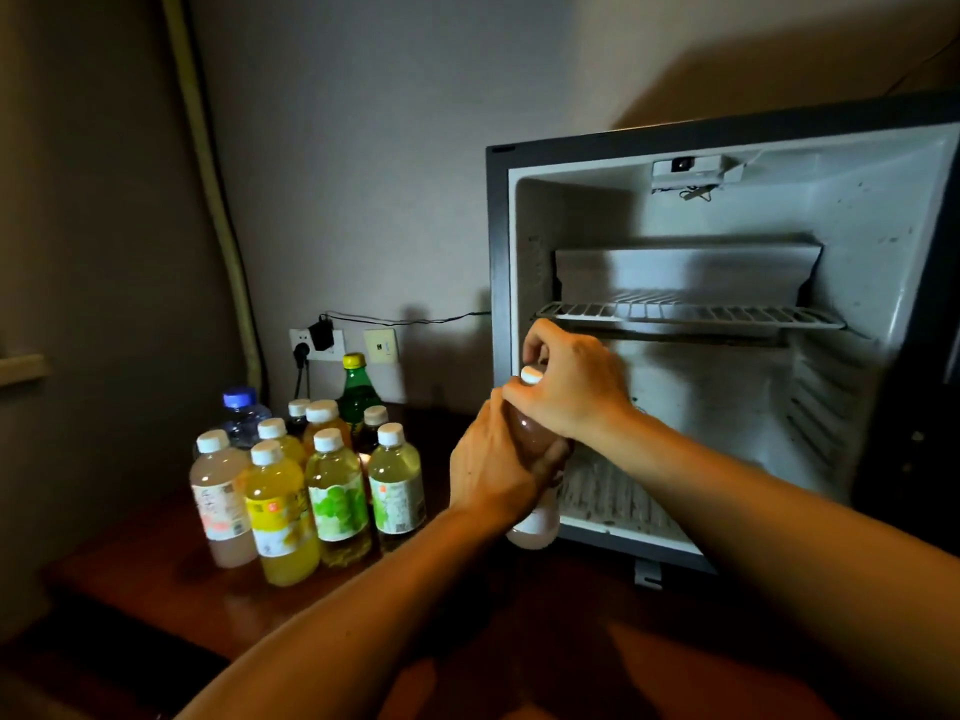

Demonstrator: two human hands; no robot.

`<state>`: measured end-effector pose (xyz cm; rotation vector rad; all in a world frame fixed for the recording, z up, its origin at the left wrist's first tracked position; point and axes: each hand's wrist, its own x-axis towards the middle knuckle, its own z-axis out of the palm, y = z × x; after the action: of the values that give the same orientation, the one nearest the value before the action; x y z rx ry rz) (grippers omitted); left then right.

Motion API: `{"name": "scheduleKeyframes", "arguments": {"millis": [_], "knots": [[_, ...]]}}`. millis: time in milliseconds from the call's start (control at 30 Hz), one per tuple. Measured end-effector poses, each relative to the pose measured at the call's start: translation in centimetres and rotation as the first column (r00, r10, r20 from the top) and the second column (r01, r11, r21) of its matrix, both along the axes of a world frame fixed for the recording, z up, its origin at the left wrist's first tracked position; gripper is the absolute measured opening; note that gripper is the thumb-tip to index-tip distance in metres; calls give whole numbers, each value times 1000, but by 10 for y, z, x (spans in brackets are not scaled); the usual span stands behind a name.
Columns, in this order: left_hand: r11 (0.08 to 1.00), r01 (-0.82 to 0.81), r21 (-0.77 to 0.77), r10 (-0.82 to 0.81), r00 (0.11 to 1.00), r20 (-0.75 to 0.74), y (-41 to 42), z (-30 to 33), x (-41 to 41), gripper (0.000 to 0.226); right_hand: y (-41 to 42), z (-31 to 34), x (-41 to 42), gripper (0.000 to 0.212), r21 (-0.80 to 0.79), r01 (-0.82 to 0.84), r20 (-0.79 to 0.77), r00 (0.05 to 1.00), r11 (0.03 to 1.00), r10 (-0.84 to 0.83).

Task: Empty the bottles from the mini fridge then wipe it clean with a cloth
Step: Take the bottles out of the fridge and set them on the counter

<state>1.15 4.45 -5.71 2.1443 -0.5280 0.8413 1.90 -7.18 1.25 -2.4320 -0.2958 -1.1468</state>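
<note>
A pinkish bottle (535, 527) with a white cap is held upright in front of the mini fridge's lower left corner. My left hand (493, 470) wraps its middle from the left. My right hand (569, 387) grips its neck and top from the right. The mini fridge (883, 283) stands open on the right; its white inside shows a wire shelf (691, 315) and no bottles. Several bottles (311, 475) with yellow, green and pale drinks stand grouped on the wooden tabletop to the left. I see no cloth.
A green bottle (356, 392) with a yellow cap and a blue-capped water bottle (243, 415) stand at the back of the group. Wall sockets with a plug and cable (317, 337) sit behind them. The dark wooden table (467, 641) stretches toward me.
</note>
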Motion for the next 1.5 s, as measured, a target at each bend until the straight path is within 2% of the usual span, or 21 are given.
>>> {"name": "scheduleKeyframes", "arguments": {"millis": [267,467,633,900,1033,1267,1500], "knots": [[999,-49,3,49,998,-28,52,8,-21,74,52,2,-2,32,41,-194,-25,981,980,195],[974,-203,96,204,979,-1,98,6,-26,75,95,1,3,31,44,-272,-39,961,961,274],[946,-295,134,299,954,-8,138,7,-28,65,134,2,4,33,49,-337,-64,938,940,339],[892,-400,212,430,895,-121,206,4,-38,66,201,-7,6,28,47,-493,-148,857,869,494],[860,-438,261,489,854,-179,245,-2,-38,76,238,-15,13,27,42,-558,-192,809,828,555],[874,-432,223,480,840,-254,287,-10,-35,62,283,-30,24,32,33,-595,-243,775,803,584],[887,-407,218,460,817,-347,316,-38,-10,69,306,-48,45,37,-30,-625,-311,748,780,587]]}}
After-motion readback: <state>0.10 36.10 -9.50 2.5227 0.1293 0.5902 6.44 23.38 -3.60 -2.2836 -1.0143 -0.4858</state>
